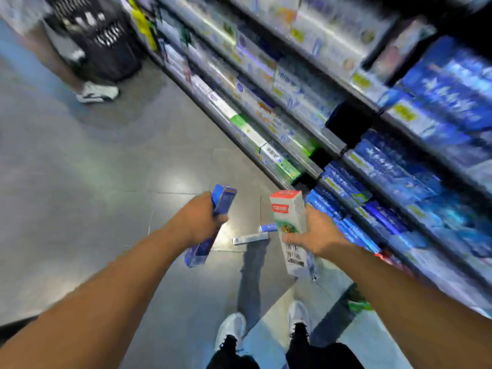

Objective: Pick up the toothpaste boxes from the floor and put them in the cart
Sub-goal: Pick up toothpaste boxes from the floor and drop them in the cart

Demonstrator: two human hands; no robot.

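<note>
Clutching blurred boxes: left hand (198, 217) blue box (211, 225), right hand (316, 233) white box (290, 230).

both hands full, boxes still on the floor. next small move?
Probably carry both to the black cart up the aisle and drop them in. The left hand grips a blue box, the right hand a white box, so neither can take the two boxes on the floor.

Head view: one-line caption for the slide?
Left hand grips blue toothpaste box, right hand white red-topped box; two boxes remain on grey floor.
</note>
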